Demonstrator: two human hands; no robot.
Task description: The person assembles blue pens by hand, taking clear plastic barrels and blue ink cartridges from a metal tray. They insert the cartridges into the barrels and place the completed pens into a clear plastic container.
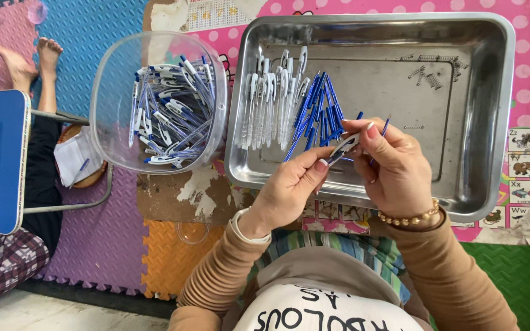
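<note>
Hands — left (289,184) & right (391,162) — pinch pen (342,149) over steel tray (480,110).

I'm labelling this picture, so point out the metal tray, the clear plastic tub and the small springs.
Metal tray (492,122), head view, on its bare floor at the right.
Clear plastic tub (108,92), head view, on its left wall.
Small springs (427,73), head view, on the loose pile in the tray's far right corner.

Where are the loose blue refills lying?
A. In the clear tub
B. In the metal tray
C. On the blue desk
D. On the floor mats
B: the blue refills lie fanned inside the metal tray, beside the white barrels; the clear tub holds assembled pens.
</note>
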